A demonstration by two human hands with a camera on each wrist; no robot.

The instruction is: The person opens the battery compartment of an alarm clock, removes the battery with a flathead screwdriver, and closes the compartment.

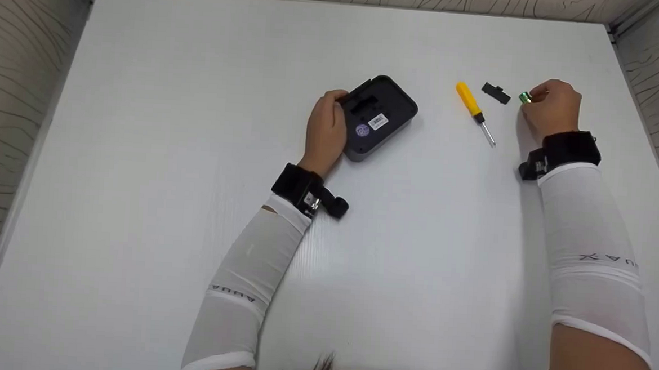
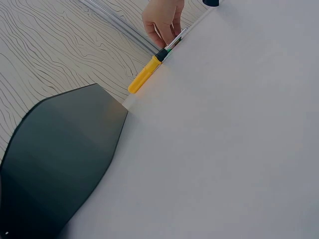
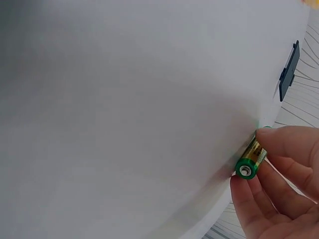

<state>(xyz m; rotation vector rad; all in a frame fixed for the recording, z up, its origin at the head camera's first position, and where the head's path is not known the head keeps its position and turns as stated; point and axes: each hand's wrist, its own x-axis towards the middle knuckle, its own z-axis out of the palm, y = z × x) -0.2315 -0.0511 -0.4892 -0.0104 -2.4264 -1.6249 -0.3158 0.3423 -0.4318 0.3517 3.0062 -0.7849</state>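
head / left hand (image 1: 325, 129): curled round the left edge of a black device (image 1: 379, 117), gripping it against the white table (image 1: 198, 116).
head / device: matte black plastic, rounded corners, lying underside up; open rectangular recess near the top, white barcode label and round purple sticker below it.
head / right hand (image 1: 553, 106): fingertips pinching a small battery (image 1: 525, 97), green end cap facing left, at the table surface near the far right.
head / battery cover (image 1: 496, 93): small flat black plastic piece, just left of the battery.
head / screwdriver (image 1: 474, 111): yellow handle, black collar, thin bare metal shaft; lies diagonally between device and cover, touching neither.
head / arms: white sleeves, black wrist straps carrying cameras.
left wrist / device (image 2: 55, 164): dark smooth curved shell fills the lower left; left hand itself is out of shot.
left wrist / screwdriver (image 2: 147, 74): yellow handle seen end-on, right hand (image 2: 162, 20) beyond it.
left wrist / backdrop: wood-grain patterned wall panel.
right wrist / battery (image 3: 251, 159): cylindrical, gold wrap with green end, metal terminal showing; held between thumb and fingers (image 3: 291, 149), resting against the table (image 3: 124, 114).
right wrist / battery cover (image 3: 288, 71): black, flat, stepped outline, apart from the hand.
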